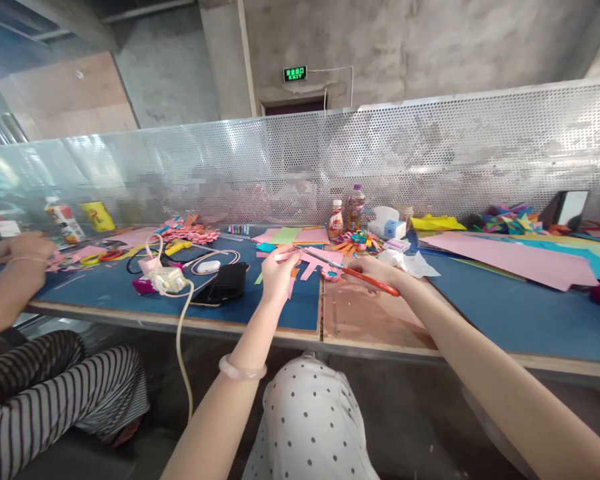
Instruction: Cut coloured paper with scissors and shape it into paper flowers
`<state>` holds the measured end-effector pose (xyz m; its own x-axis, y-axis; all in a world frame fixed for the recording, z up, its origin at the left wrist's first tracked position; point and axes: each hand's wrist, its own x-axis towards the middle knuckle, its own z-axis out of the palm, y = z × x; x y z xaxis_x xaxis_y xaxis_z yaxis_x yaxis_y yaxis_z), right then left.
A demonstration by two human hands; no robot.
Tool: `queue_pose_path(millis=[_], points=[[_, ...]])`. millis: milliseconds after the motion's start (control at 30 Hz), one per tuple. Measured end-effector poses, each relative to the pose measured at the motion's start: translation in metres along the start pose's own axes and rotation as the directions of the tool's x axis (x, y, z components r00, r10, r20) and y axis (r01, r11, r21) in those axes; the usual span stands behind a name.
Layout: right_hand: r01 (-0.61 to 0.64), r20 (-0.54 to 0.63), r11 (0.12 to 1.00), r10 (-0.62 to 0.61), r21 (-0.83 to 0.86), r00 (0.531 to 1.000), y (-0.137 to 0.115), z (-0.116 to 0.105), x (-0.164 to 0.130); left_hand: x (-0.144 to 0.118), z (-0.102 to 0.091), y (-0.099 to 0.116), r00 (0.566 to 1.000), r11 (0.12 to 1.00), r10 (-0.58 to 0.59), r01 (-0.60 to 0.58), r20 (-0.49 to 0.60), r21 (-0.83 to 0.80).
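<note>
My left hand pinches a pink paper cutout above the blue table edge. My right hand grips orange-handled scissors, blades seemingly open against the paper.

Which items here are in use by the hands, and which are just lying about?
In use:
left hand holding pink paper
right hand holding red-handled scissors

Lying about:
black phone
white charger with cable
two drink bottles
tissue pack
large pink sheet
</note>
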<state>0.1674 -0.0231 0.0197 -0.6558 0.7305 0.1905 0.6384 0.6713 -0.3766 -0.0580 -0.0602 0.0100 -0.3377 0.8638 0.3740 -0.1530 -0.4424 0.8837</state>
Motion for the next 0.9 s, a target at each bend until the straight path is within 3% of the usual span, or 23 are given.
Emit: queue_pose_path(millis=[900], points=[[0.009,-0.004,1.0,-0.009,-0.026,1.0,0.0065,0.0034,0.0037,0.0004,0.0015,-0.0003,1.0,1.0,-0.013,0.013,-0.019,0.011]])
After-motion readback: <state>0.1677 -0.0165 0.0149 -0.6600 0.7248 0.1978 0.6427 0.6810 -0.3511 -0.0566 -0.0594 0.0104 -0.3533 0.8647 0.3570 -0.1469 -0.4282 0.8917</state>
